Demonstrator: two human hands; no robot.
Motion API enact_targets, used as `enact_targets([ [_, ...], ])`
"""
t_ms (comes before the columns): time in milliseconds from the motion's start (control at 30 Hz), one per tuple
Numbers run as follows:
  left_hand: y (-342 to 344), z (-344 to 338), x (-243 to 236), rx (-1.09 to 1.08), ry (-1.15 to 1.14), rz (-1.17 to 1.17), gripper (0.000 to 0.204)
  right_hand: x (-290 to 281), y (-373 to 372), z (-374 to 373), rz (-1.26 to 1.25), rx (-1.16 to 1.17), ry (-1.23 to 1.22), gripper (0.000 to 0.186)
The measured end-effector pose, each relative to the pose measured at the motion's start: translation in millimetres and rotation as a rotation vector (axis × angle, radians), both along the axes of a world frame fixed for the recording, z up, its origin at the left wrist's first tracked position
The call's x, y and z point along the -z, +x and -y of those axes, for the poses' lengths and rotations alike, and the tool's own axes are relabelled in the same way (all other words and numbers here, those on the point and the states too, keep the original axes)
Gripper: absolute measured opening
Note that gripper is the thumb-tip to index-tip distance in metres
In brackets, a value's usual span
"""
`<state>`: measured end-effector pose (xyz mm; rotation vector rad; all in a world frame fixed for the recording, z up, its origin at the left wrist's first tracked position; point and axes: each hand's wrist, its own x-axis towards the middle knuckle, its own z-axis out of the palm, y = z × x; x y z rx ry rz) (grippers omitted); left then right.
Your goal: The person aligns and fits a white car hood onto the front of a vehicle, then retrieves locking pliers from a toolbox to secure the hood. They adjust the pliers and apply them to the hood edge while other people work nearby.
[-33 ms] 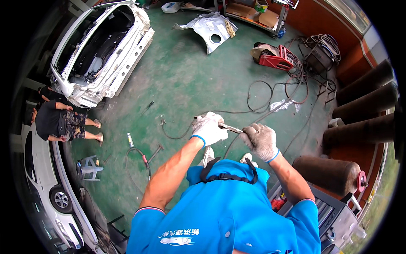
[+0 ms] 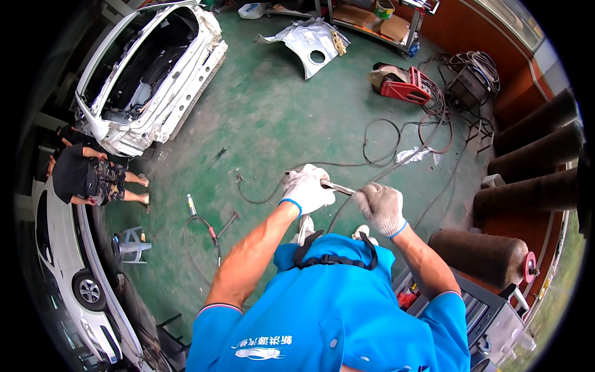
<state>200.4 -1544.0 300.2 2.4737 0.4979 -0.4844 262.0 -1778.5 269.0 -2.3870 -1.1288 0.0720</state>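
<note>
My left hand, in a white knit glove with a blue cuff, is closed around a narrow grey metal tool in front of my body. Only the middle stretch of the tool shows, so I cannot tell its exact kind. A small dark end pokes out past the left side of that glove. My right hand, in a dirtier grey-white glove, is curled shut at the tool's right end. Its fingertips hide that end.
A stripped white car body stands at the far left, a white car below it. Another person is between them. A silver body panel, a red machine, cables and a small stool are on the green floor. Gas cylinders lie right.
My right hand has shifted very slightly to the left along the tool's end. My left hand stays in place.
</note>
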Motion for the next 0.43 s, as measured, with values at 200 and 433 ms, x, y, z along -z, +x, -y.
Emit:
enact_targets([
  [200, -13.6, -3.9, 1.7, -0.060, 0.143, 0.061, 0.046, 10.8, -8.5, -15.0, -1.539, 0.324, 0.481, 0.054],
  [433, -44.0, -17.5, 0.9, -0.215, 0.023, -0.132, 0.049, -3.6, -0.2, -24.3, -0.114, -0.257, -0.124, 0.051],
])
